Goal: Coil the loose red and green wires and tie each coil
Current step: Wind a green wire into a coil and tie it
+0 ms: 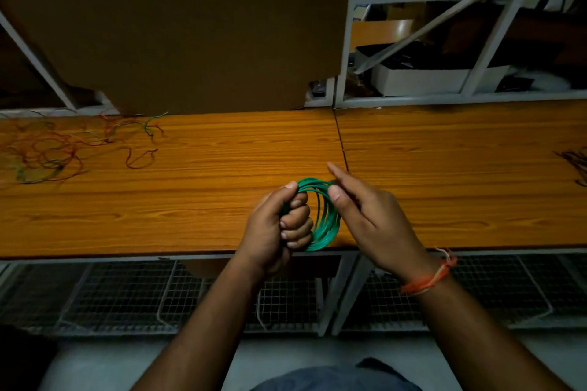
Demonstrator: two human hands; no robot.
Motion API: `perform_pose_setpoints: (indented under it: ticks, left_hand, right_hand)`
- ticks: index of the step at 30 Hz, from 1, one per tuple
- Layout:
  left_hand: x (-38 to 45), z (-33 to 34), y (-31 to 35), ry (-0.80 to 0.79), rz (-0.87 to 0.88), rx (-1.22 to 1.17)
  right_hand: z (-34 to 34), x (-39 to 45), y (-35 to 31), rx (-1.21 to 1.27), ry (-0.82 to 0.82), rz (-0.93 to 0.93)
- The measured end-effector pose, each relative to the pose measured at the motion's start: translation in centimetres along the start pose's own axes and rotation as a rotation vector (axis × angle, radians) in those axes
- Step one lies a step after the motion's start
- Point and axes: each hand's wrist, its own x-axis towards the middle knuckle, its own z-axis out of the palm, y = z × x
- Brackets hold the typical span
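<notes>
Green wire coil (320,216) is held upright over the near edge of the wooden bench (197,194). Left hand (279,225) is fisted round its left side; right hand (365,216) pinches the top strands w/ thumb & forefinger. Probably light, springy — loops will fan out unless gripped across all turns. Loose red/green tangle (54,149) lies far left. No legible writing.

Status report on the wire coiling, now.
Left hand fist grips green coil. Right hand pinches its top. Loose wires wait far left. Nothing obstructing.
</notes>
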Motion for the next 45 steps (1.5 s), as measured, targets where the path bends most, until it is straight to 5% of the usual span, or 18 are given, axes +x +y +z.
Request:
perform_pose_setpoints:
  ticks: [7,14,22,32,40,45]
  left_hand:
    - [4.8,2.2,-1.3,0.157,-0.049,0.086]
    - [18.3,7.9,-9.8,0.391,0.152,0.627]
    - [27.4,11.7,-19.0,0.298,0.188,0.781]
    - [35.2,12.4,-27.9,0.134,-0.043,0.786]
    - [37.2,13.0,-29.8,0.170,-0.072,0.768]
    - [37.1,13.0,-30.2,0.202,-0.077,0.709]
  right_hand:
    - [0.6,1.0,3.5,0.402,0.156,0.184]
    - [-7.8,1.9,14.6,0.146,0.341,0.245]
    - [-14.1,2.1,25.4,0.267,0.542,0.506]
    - [-21.4,-1.4,33.8,-0.064,0.389,0.583]
    - [-29.0,-2.7,39.6,-0.474,0.667,0.845]
    - [-30.3,-2.5,42.2,-0.603,0.569,0.971]
